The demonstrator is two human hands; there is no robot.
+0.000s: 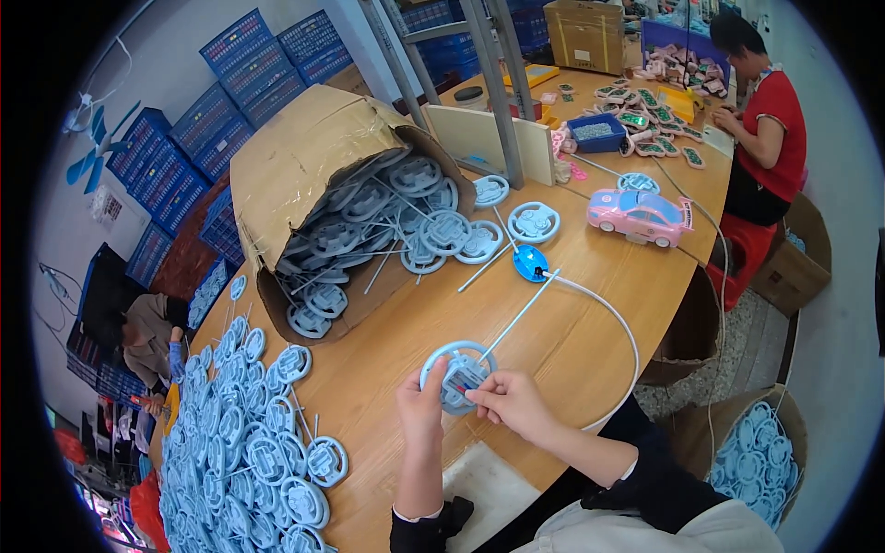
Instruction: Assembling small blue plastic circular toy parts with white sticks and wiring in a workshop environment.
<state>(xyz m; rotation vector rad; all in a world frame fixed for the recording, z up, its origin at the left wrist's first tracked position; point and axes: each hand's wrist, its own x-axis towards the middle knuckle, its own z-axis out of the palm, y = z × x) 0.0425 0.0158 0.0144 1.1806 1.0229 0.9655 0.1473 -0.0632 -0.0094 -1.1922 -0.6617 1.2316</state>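
A light blue toy steering wheel with a long thin rod is held just above the table's near edge. My left hand grips its left rim, thumb on the face. At the wheel's lower right, my right hand is closed in a pinch against the middle part. A small reddish bit shows by those fingertips, too small to name. Beyond the rod's far end lies a bright blue oval piece with a white cable. A pink toy car stands farther right.
A tipped cardboard box spills blue wheels onto the wooden table. A large heap of wheels covers the left. Another box of wheels stands low right. A metal post rises behind. A person in red works at far right, another person at left.
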